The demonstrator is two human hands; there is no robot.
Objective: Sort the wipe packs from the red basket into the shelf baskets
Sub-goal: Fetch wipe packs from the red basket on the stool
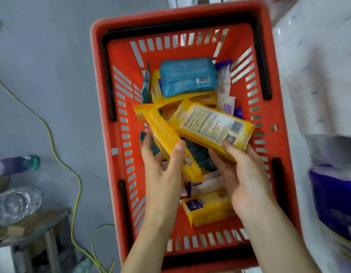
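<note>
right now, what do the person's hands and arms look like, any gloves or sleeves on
Both are bare. The left hand and the right hand wear no gloves, and no ring shows on the fingers in view. The forearms are uncovered down to the picture's bottom edge: no sleeve, watch or wristband shows. No markings stand out, though the picture is slightly blurred.

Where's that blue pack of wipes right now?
In the head view, the blue wipe pack lies on top of the pile at the far end of the red basket, resting on yellow packs, with a purple-and-white pack at its right.
</note>
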